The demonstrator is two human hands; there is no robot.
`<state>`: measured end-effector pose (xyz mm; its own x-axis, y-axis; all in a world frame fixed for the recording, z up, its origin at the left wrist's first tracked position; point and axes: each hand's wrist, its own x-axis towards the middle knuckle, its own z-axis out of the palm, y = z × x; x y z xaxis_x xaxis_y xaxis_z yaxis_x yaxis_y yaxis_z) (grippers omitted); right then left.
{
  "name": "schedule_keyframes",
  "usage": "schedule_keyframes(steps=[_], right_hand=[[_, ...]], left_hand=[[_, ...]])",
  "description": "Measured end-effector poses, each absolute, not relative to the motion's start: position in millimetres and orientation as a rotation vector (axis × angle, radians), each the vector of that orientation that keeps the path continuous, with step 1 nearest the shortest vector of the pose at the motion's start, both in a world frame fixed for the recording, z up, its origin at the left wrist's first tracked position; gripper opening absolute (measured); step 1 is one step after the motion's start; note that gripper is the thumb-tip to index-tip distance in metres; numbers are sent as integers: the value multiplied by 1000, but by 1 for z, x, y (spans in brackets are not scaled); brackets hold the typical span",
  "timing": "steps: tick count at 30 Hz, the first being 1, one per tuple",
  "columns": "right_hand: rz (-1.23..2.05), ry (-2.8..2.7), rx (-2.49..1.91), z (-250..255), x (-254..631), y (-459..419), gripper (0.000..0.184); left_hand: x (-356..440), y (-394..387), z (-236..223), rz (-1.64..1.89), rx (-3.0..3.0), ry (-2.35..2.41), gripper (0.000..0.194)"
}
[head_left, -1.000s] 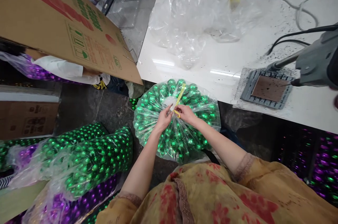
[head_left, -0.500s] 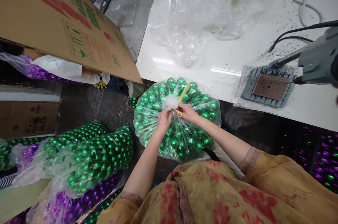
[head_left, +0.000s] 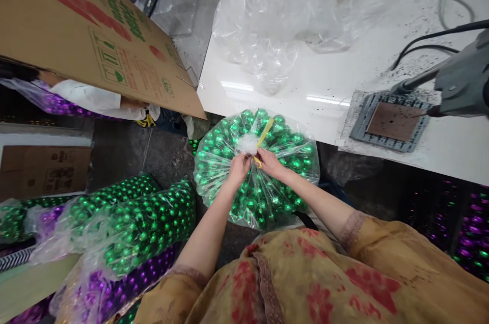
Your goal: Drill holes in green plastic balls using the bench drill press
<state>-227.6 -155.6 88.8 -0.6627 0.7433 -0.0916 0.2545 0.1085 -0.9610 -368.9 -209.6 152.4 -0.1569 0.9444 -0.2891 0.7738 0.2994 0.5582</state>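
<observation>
A clear plastic bag (head_left: 214,171) full of shiny green balls stands in front of me, its mouth gathered into a bunched neck (head_left: 248,143). Around that neck runs a yellow ribbon-like tie (head_left: 266,130), one end sticking up over the far side of the bag. My left hand (head_left: 240,168) is closed at the near left of the neck, fingers pinching where the tie and plastic meet; exactly what lies between them is hidden. My right hand (head_left: 268,162) is closed on the yellow tie at the right of the neck, with a short piece showing under the fingers.
A white table (head_left: 282,105) holds crumpled clear plastic (head_left: 260,28). On its right a drill-like machine (head_left: 458,79) stands by a grey base plate (head_left: 357,128). A large cardboard box (head_left: 153,69) is at left, partly hiding another person (head_left: 87,97). Filled bags (head_left: 164,217) lie lower left.
Both hands stay at the neck of the bag, with only small finger movements around the tie. The whole view has shifted slightly.
</observation>
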Motion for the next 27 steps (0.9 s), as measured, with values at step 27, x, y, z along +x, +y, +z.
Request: schedule_keyframes(steps=[27], right_hand=[[1611, -1667, -1017, 117, -216, -163, 15]], left_hand=[[-359, -183, 151, 1016, 521, 1964, 27]])
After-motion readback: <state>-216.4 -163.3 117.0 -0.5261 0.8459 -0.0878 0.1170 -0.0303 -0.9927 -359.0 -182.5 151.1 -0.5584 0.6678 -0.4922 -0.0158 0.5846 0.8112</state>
